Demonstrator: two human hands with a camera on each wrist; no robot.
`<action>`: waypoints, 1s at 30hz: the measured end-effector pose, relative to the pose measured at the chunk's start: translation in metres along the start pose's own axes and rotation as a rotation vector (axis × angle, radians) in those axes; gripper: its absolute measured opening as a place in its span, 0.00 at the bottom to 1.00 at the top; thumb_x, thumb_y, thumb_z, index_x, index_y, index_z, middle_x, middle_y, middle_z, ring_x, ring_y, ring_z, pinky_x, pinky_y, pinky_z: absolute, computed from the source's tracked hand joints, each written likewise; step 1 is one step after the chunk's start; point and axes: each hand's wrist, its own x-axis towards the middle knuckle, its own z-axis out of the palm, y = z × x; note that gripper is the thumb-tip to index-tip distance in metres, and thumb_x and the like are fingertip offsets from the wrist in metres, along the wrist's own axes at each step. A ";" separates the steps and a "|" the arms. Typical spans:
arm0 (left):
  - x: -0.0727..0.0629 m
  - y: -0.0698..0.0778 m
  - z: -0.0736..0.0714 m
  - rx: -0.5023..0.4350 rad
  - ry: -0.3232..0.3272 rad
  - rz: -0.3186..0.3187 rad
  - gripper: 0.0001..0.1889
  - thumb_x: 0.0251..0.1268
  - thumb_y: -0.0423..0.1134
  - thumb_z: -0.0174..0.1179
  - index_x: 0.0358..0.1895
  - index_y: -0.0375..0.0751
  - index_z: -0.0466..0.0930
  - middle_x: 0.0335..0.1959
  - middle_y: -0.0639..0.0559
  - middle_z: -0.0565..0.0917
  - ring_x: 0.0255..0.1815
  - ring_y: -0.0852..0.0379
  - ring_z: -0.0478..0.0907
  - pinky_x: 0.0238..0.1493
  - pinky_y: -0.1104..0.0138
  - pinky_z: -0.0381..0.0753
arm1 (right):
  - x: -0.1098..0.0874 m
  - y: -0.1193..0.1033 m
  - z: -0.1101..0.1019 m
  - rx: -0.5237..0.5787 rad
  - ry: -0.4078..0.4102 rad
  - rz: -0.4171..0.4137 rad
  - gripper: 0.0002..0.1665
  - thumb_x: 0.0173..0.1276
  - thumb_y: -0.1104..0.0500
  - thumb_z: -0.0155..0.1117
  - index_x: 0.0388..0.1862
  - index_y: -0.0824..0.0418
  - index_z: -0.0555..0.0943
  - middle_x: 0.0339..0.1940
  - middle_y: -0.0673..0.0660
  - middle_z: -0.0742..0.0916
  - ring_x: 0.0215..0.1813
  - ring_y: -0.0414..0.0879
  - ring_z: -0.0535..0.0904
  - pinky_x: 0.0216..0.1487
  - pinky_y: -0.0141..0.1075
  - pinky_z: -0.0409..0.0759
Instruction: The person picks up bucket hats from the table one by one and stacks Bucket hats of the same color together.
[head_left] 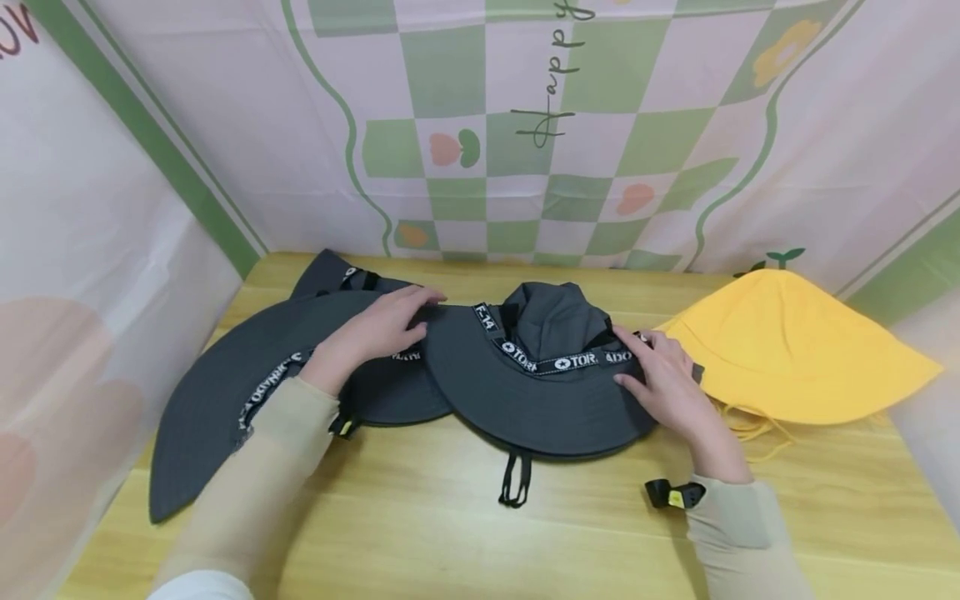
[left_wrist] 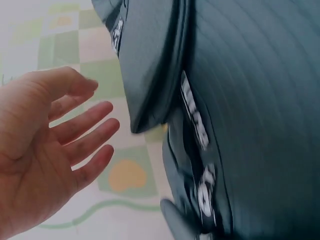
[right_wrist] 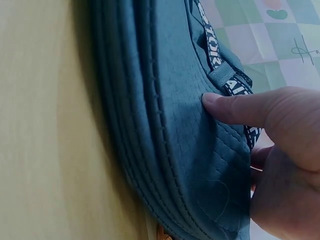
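A dark grey bucket hat [head_left: 540, 408] with a lettered band lies in the middle of the table, its brim toward me. My right hand [head_left: 663, 379] grips that hat's brim at the right side. In the right wrist view the thumb [right_wrist: 225, 106] presses on the brim and the other fingers are mostly hidden behind it. My left hand [head_left: 382, 325] hovers over more dark hats on the left, fingers relaxed and slightly bent. The left wrist view shows this hand [left_wrist: 55, 135] holding nothing, beside a dark hat brim [left_wrist: 255, 120].
More dark hats [head_left: 202, 417] overlap one another at the left. A yellow hat [head_left: 787, 350] with a thin cord stands at the right, close to my right hand. A black strap loop [head_left: 514, 483] hangs out onto the wooden table [head_left: 420, 517]. A printed cloth [head_left: 442, 75] rises behind.
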 end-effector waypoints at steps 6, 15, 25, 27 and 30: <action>-0.028 -0.013 -0.006 0.074 -0.009 0.019 0.18 0.67 0.20 0.50 0.51 0.44 0.80 0.53 0.46 0.81 0.56 0.48 0.78 0.57 0.54 0.78 | 0.000 0.003 0.000 -0.006 -0.004 0.003 0.40 0.69 0.63 0.66 0.77 0.60 0.61 0.65 0.79 0.69 0.64 0.76 0.62 0.59 0.70 0.57; -0.063 -0.029 -0.009 0.265 -0.086 0.021 0.23 0.56 0.11 0.52 0.36 0.47 0.82 0.43 0.48 0.82 0.48 0.48 0.78 0.52 0.54 0.78 | 0.000 0.003 0.000 -0.009 -0.006 0.005 0.40 0.69 0.62 0.66 0.77 0.61 0.61 0.65 0.78 0.70 0.63 0.76 0.63 0.59 0.69 0.58; -0.094 -0.038 -0.007 0.399 -0.134 0.010 0.23 0.52 0.15 0.58 0.33 0.54 0.81 0.54 0.43 0.76 0.64 0.35 0.66 0.61 0.40 0.69 | -0.002 0.002 -0.002 -0.001 -0.031 0.026 0.41 0.69 0.61 0.66 0.78 0.61 0.61 0.66 0.78 0.70 0.64 0.75 0.63 0.60 0.69 0.59; -0.099 -0.039 -0.006 0.416 -0.138 0.012 0.23 0.51 0.16 0.60 0.34 0.54 0.82 0.54 0.42 0.76 0.64 0.35 0.67 0.61 0.40 0.70 | -0.002 0.003 -0.002 -0.001 -0.032 0.026 0.41 0.69 0.61 0.66 0.78 0.62 0.60 0.66 0.78 0.70 0.64 0.75 0.63 0.61 0.69 0.59; -0.103 -0.039 -0.005 0.432 -0.137 0.033 0.23 0.50 0.16 0.61 0.36 0.54 0.82 0.54 0.42 0.76 0.63 0.35 0.68 0.60 0.40 0.71 | -0.002 0.003 -0.002 -0.002 -0.033 0.025 0.41 0.69 0.61 0.66 0.78 0.62 0.60 0.66 0.78 0.70 0.64 0.75 0.63 0.61 0.69 0.59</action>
